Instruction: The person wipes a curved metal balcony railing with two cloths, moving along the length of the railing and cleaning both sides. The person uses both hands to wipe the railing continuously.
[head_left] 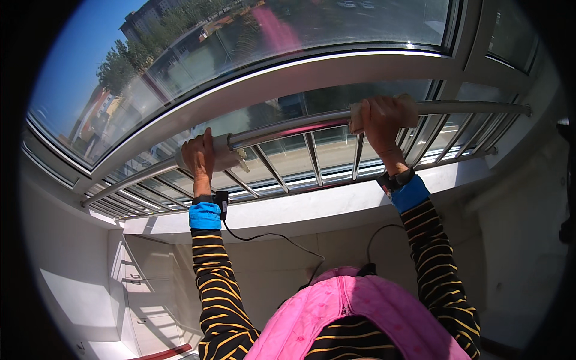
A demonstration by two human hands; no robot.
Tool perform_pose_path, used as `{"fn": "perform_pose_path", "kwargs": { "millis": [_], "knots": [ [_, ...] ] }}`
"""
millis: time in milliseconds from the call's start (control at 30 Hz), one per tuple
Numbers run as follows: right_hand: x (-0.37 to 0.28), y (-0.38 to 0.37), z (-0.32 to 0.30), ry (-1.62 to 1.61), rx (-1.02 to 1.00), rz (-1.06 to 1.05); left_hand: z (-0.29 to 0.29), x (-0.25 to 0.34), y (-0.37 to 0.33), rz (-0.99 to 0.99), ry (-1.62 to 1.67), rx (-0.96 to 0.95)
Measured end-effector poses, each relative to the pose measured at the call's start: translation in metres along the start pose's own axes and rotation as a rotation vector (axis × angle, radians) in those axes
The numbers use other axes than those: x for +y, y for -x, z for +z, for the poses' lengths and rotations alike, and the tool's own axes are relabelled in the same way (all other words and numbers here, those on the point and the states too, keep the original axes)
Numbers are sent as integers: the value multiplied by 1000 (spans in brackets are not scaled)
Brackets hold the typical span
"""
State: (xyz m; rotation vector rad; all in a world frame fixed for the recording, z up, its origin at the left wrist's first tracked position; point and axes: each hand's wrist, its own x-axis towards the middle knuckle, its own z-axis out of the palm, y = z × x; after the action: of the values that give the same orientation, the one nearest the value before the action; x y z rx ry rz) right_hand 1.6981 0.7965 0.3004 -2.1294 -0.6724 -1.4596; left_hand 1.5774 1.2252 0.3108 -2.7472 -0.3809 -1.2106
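Note:
A shiny metal handrail (291,129) runs across in front of the window, with upright metal bars below it. My left hand (198,157) is closed over a pale cloth (224,155) that wraps the rail; a ragged edge of the cloth hangs below. Farther right, my right hand (382,122) grips a second pale cloth (410,112), also folded round the rail. The undersides of both cloths are hidden. Between the two hands the polished rail is bare.
Beyond the railing stands a large framed window (252,54) with buildings and trees outside. A white sill (270,217) lies under the bars. Black cables (270,236) trail from my wrists toward my pink vest (300,315). White drawers (147,294) stand at the lower left.

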Motion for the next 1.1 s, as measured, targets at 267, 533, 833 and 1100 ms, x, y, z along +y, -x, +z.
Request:
{"fn": "perform_pose_path", "kwargs": {
  "millis": [267,533,833,1100],
  "knots": [
    [-1,1,3,26,2,8,-4,94,1,131,75,109],
    [1,2,3,68,-37,2,-16,240,4,488,409,41],
    [7,3,7,44,-43,-73,-15,261,3,475,487,3],
    [8,5,3,19,-70,-59,-13,195,6,480,421,-48]
  ]
}}
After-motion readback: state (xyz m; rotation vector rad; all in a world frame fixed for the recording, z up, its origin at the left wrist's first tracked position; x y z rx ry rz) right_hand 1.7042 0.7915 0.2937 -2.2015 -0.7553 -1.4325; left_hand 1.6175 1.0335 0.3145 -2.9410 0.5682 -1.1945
